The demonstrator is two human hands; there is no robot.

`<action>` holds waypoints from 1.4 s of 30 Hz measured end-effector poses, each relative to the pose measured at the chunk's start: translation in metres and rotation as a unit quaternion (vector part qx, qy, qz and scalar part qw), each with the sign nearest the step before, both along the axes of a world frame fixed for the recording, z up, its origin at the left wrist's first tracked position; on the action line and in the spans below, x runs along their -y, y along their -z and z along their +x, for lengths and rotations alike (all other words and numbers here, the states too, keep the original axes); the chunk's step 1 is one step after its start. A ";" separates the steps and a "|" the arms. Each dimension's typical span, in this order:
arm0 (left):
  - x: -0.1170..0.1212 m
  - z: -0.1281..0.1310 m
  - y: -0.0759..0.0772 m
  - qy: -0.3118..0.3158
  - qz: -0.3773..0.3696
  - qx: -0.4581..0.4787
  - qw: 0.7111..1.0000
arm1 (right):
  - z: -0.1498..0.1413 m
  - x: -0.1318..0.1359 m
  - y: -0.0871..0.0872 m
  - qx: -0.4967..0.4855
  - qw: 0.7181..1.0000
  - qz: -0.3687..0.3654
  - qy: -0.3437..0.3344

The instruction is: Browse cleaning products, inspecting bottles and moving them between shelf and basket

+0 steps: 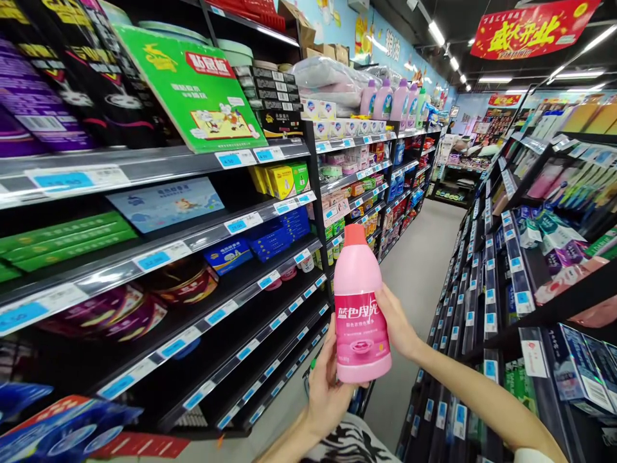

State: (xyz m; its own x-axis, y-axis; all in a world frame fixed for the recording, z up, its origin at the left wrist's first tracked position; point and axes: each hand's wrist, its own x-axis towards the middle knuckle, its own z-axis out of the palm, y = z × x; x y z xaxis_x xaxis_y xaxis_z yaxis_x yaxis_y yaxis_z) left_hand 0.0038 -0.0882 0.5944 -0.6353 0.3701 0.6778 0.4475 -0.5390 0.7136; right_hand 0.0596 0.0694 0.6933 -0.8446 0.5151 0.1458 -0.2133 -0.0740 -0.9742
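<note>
Bottle in pink plastic — that's what you have between your two hands, held up in front of you over the aisle. Its long axis runs close to vertical, the red cap uppermost and leaning slightly to your left, and the deep-pink label faces you. Neither hand is nearer, since both touch it. Your left hand cups it low on the left, thumb up along the side and palm near the base. Your right hand sits a little higher, against the right side at label height. Both are curved to the bottle's width and hold it; the fingertips behind it are hidden, so you can't tell how far they wrap. The base rests on no shelf, only in your grasp.

Below your hands shows a patterned black-and-white cloth. Beyond the bottle, grey floor runs down the aisle. On your left stands dark shelving with blue-and-white price tags, a green box propped aslant on an upper level; farther along, purple bottles stand upright in a row. On your right, another shelf rack slopes away, carrying packaged goods — and a red banner hangs overhead near the ceiling lights.
</note>
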 end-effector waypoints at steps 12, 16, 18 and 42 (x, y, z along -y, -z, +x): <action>0.006 0.008 -0.006 -0.032 0.033 -0.088 0.995 | 0.011 0.016 -0.012 0.009 0.999 0.034 -0.019; 0.011 0.007 -0.007 -0.072 0.019 -0.160 0.984 | 0.016 0.020 -0.019 0.009 0.998 0.057 -0.028; 0.015 0.007 -0.009 -0.086 0.010 -0.185 0.979 | 0.017 0.023 -0.022 0.007 0.998 0.054 -0.034; 0.022 0.013 -0.023 -0.081 -0.013 -0.198 0.977 | 0.014 0.030 -0.024 -0.012 0.998 -0.032 -0.047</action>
